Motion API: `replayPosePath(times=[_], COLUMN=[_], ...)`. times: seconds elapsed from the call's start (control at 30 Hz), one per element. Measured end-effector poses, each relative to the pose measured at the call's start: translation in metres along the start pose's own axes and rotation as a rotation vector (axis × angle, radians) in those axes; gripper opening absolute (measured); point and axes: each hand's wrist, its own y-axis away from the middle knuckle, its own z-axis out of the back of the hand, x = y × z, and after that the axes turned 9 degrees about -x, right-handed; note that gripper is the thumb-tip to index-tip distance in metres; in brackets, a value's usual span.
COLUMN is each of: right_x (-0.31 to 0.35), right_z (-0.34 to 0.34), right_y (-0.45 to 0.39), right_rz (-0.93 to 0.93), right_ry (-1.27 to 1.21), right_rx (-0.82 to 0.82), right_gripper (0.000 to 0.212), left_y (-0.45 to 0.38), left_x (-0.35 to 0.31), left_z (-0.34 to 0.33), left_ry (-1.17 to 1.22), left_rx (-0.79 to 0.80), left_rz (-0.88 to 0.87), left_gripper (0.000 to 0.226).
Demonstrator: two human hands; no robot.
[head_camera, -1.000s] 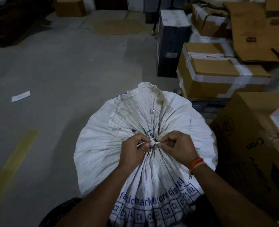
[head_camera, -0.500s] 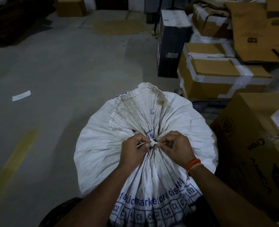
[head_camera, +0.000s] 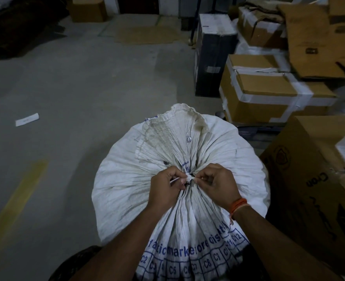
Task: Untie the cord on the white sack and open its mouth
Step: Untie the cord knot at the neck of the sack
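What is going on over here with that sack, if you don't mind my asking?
A person is working on the knot of the cord that ties a full white sack shut. The left hand pinches a cord end on one side of the knot, and the right hand pinches at the other. The neck is gathered tight, so the mouth is not yet open. Cardboard boxes stand to the right.

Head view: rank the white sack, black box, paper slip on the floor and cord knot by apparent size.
1. white sack, though nearness inflates it
2. black box
3. paper slip
4. cord knot, partly hidden by both hands
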Motion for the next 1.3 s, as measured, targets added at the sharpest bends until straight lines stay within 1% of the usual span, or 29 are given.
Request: replayPosePath(times=[0.13,0.5,0.73,0.9,1.07,1.2,1.3], right_x=[0.001,0.002,0.004,0.005,0.003,0.004,0.003], right_z=[-0.002,-0.005,-0.005,-0.001,0.009,0.004,0.002], right_y=[0.001,0.001,0.0,0.0,-0.004,-0.003,-0.003], right_rz=[0.007,0.003,0.02,0.014,-0.034,-0.027,-0.019], right_ry=[-0.005,-0.001,0.008,-0.002,0.018,0.029,0.039], right_rx=[-0.006,-0.017,-0.011,0.002,0.009,0.01,0.01], right_gripper=[0.008,0.01,0.008,0.008,0.01,0.01,0.011], left_y=[0.001,0.0,-0.001,-0.001,-0.002,-0.003,-0.003], left_x=[0.0,0.004,0.005,0.001,-0.001,0.003,0.005], left_z=[-0.001,-0.001,-0.002,-0.002,-0.001,-0.002,-0.001], left_ry=[-0.046,-0.037,-0.053,-0.053,-0.044,-0.033,-0.006], left_rx=[0.0,0.002,0.017,0.015,0.012,0.01,0.019], left_rz=[-0.03,-0.029,-0.058,-0.033,-0.019,-0.002,0.003], left_gripper=[0.015,0.014,0.016,0.02,0.02,0.023,0.018])
